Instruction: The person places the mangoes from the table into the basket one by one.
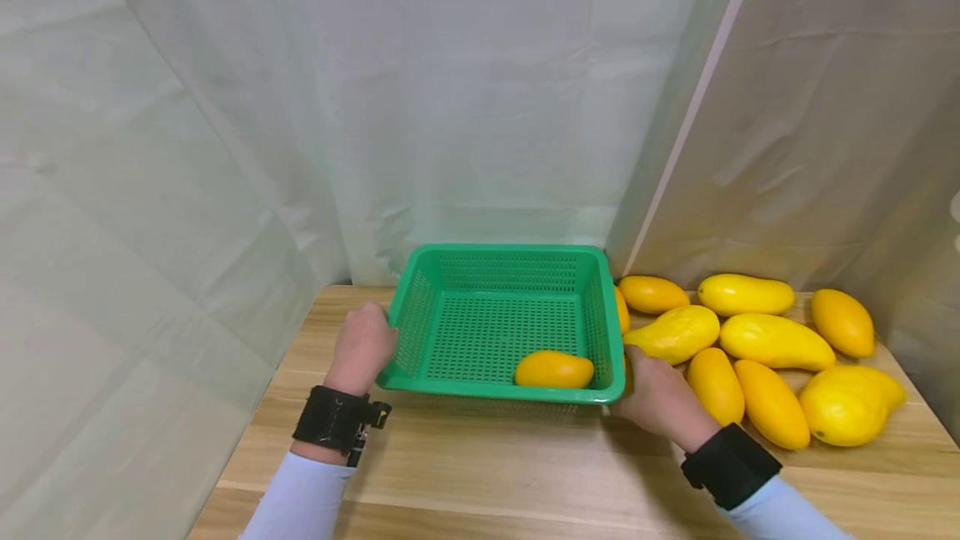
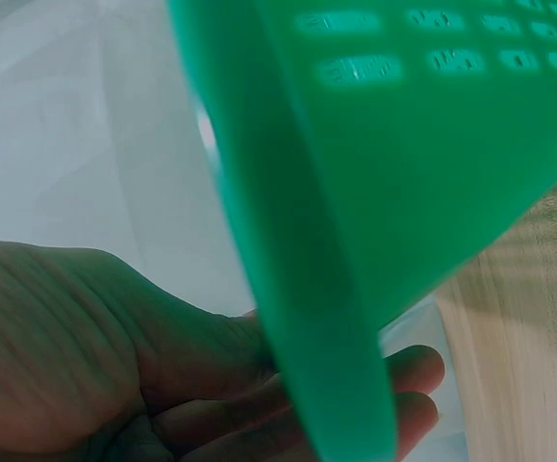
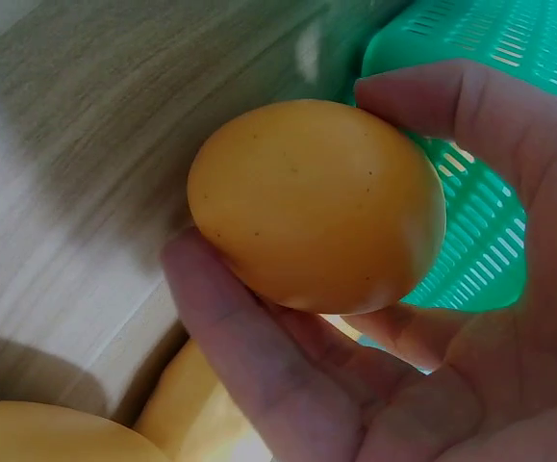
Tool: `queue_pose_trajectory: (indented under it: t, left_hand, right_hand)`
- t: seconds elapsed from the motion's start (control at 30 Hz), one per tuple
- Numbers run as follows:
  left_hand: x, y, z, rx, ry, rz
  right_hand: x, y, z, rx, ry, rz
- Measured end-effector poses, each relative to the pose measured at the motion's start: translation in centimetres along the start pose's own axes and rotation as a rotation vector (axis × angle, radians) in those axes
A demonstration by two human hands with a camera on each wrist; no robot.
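A green plastic basket with slotted walls stands in the middle of the wooden table, and one mango lies inside near its front right corner. My left hand holds the basket's left rim; from the left wrist, the thumb side and the fingertips show on either side of the rim. Just outside the basket's right wall, my right hand grips another mango between thumb and fingers. That mango is mostly hidden in the head view.
Several yellow and orange mangoes lie grouped on the table's right side, close to my right hand. Pale sheeting hangs behind the table and along both sides. Bare wood shows in front of the basket.
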State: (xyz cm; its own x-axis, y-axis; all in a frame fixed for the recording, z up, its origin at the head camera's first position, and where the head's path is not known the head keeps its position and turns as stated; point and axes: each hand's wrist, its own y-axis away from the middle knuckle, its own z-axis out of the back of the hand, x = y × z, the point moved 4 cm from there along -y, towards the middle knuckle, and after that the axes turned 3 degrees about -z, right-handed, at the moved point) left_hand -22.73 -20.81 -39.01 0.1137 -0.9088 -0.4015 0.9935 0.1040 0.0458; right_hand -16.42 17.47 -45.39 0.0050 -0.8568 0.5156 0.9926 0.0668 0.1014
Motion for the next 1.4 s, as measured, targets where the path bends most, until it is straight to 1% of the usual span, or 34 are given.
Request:
queue_pose_trajectory:
  t: [0.2, 0.33, 0.53, 0.63, 0.73, 0.93, 1.17, 1.23, 1.4]
  left_hand:
    - [0.0, 0.0, -0.1, -0.002, -0.002, -0.004]
    - [0.0, 0.0, -0.1, -0.001, -0.012, 0.000]
    - [0.0, -0.1, -0.1, -0.005, -0.026, -0.005]
    - [-0.1, -0.1, -0.2, -0.005, -0.028, -0.007]
    - [0.0, -0.1, -0.2, -0.003, -0.029, -0.012]
    - [0.0, -0.1, -0.1, 0.002, -0.021, -0.018]
    - [0.1, -0.1, 0.0, -0.005, -0.019, -0.016]
    - [0.1, -0.1, 0.0, -0.003, -0.017, -0.015]
    - [0.0, -0.2, 0.0, -0.015, -0.023, -0.027]
  right_hand:
    - [-0.2, 0.1, 0.0, -0.026, 0.029, -0.019]
    - [-0.3, 0.1, 0.0, -0.031, 0.029, -0.038]
    - [-0.2, 0.2, 0.2, -0.031, 0.020, -0.032]
    - [-0.2, 0.4, 0.4, -0.023, 0.028, -0.035]
    - [-0.3, 0.7, 0.8, 0.002, 0.040, -0.051]
    - [-0.4, 1.2, 1.9, 0.024, 0.061, -0.062]
    - [-0.6, 1.7, 3.5, 0.045, 0.110, -0.112]
    - [-0.7, 1.6, 4.0, 0.032, 0.119, -0.113]
    - [-0.6, 1.4, 5.4, -0.035, 0.124, -0.091]
